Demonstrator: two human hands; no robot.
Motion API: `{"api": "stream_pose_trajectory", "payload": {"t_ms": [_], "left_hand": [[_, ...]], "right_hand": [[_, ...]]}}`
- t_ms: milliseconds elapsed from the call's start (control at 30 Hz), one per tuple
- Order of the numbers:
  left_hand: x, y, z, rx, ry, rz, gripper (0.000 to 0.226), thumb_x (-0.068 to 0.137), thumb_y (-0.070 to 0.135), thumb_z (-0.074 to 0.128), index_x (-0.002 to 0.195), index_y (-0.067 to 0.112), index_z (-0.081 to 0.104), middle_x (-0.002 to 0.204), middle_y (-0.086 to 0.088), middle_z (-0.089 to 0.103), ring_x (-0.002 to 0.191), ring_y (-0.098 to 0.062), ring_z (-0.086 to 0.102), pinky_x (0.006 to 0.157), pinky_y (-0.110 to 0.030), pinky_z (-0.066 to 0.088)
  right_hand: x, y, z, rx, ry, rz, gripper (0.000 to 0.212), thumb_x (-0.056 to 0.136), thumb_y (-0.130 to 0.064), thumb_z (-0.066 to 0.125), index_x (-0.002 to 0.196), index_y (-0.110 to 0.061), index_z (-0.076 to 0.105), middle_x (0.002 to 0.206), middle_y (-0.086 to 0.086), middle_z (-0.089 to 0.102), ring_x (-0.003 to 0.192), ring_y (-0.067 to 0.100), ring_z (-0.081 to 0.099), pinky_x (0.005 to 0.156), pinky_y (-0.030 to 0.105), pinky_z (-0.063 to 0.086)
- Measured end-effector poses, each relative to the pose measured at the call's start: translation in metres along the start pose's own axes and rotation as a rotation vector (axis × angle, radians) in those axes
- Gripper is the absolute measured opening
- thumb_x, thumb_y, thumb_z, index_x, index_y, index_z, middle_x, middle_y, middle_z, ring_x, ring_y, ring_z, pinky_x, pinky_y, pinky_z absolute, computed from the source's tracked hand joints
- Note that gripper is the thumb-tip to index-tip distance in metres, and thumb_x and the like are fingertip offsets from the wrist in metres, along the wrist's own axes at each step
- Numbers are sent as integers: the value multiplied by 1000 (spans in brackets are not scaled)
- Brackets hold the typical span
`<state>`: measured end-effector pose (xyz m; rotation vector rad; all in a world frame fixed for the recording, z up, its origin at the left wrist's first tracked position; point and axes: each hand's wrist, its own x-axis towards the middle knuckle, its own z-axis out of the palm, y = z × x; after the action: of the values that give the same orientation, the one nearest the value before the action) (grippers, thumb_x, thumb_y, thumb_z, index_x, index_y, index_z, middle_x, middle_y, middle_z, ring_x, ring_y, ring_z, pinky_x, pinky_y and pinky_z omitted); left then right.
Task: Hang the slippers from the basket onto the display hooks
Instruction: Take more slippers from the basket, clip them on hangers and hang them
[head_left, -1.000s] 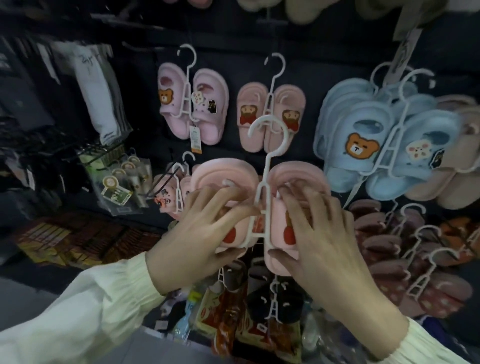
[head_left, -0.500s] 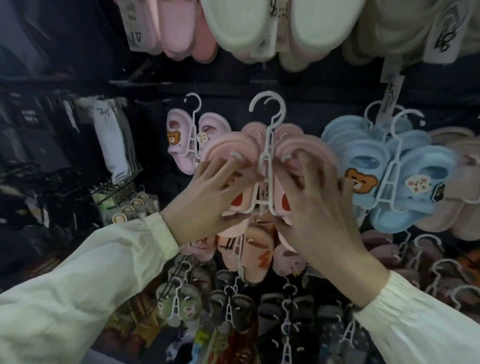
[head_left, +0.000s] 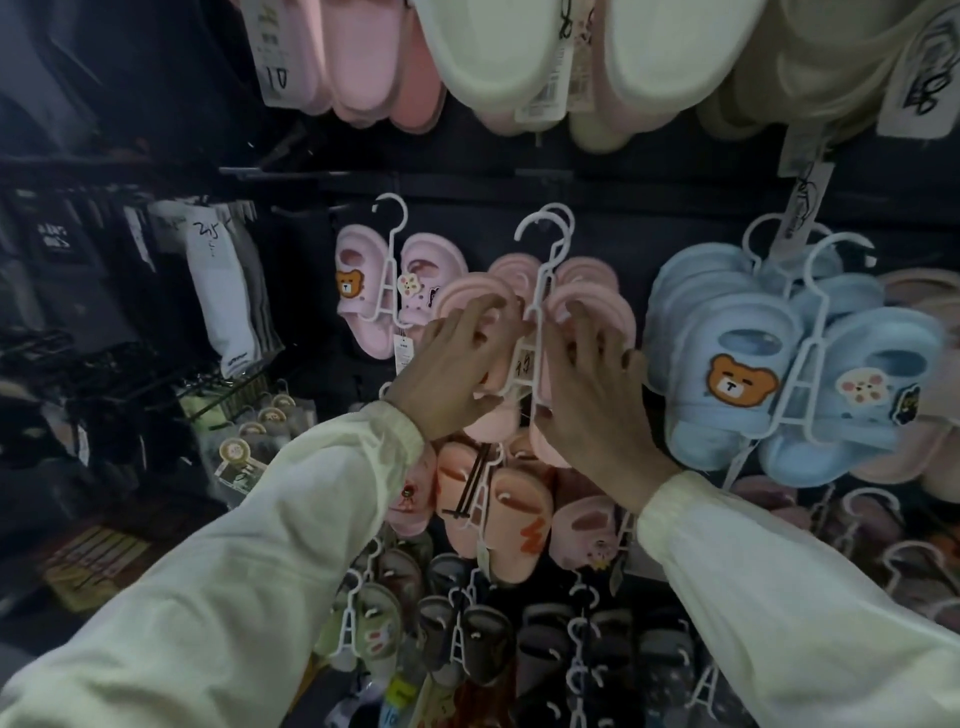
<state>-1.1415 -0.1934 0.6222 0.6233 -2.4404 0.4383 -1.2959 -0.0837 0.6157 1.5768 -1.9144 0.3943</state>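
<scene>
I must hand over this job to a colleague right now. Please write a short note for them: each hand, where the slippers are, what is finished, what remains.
Left hand: grips the left slipper of the pink slipper pair.
Right hand: grips the right slipper of that pair.
Things: the pair is clipped on its white hanger, raised against the dark wall, in front of another pink pair. The basket is not in view.
Done: the pair is lifted to hanging height.
Left: the display hook is too dark to see, so check the hanger has caught, let go, then fetch the next pair.
</scene>
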Motion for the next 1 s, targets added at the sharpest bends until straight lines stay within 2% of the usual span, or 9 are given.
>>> {"api": "stream_pose_trajectory", "payload": {"t_ms": [133, 267, 400, 533, 633, 800, 900, 1000], "left_hand": [[13, -4, 14, 65, 4, -25, 104, 65, 26, 86, 148, 29, 24, 141, -18, 39, 115, -37, 49, 91, -50, 44], [28, -6, 31, 107, 38, -31, 102, 61, 26, 87, 147, 25, 32, 139, -19, 44, 111, -39, 52, 88, -50, 45], [40, -12, 49, 116, 48, -55, 104, 60, 26, 88, 149, 22, 35, 140, -20, 45, 112, -38, 51, 89, -48, 44], [53, -16, 59, 85, 27, -79, 110, 57, 20, 89, 146, 23, 26, 140, -21, 47, 114, -42, 53, 88, -49, 46], [60, -17, 64, 48, -20, -120, 111, 58, 16, 88, 148, 24, 24, 145, -20, 44, 121, -41, 50, 93, -50, 44], [66, -16, 70, 32, -57, -184, 102, 69, 21, 83, 155, 20, 29, 156, -17, 33, 138, -38, 37, 106, -51, 35], [65, -16, 71, 29, -66, -171, 100, 72, 30, 81, 156, 22, 27, 160, -15, 27, 142, -37, 32, 110, -52, 33], [61, -11, 69, 31, -70, -183, 89, 80, 33, 72, 156, 20, 27, 162, -15, 23, 142, -40, 31, 110, -55, 33]], "right_hand": [[15, 4, 17, -30, 19, 23, 91, 72, -31, 78, 150, -16, 32, 146, 17, 36, 121, 39, 40, 87, 52, 41], [30, 8, 30, -63, 6, 61, 90, 72, -29, 76, 150, -19, 31, 142, 16, 40, 117, 37, 41, 86, 50, 40], [43, 12, 39, -125, 14, 80, 79, 72, -29, 75, 143, -18, 42, 134, 17, 48, 111, 39, 49, 85, 51, 44], [58, 13, 47, -141, -56, 111, 80, 71, -35, 76, 143, -19, 44, 137, 16, 48, 111, 37, 52, 86, 50, 46], [64, 13, 53, -164, -78, 136, 79, 75, -36, 74, 144, -21, 41, 140, 14, 46, 114, 35, 51, 89, 51, 45], [70, 17, 61, -144, -30, 129, 68, 76, -34, 74, 138, -21, 48, 135, 12, 50, 110, 31, 53, 85, 47, 46], [70, 20, 61, -124, -61, 126, 69, 81, -33, 71, 143, -19, 43, 144, 13, 45, 120, 33, 51, 92, 50, 45], [68, 22, 56, -37, -122, 85, 78, 88, -32, 65, 153, -15, 26, 158, 16, 26, 136, 36, 36, 105, 53, 36]]}}
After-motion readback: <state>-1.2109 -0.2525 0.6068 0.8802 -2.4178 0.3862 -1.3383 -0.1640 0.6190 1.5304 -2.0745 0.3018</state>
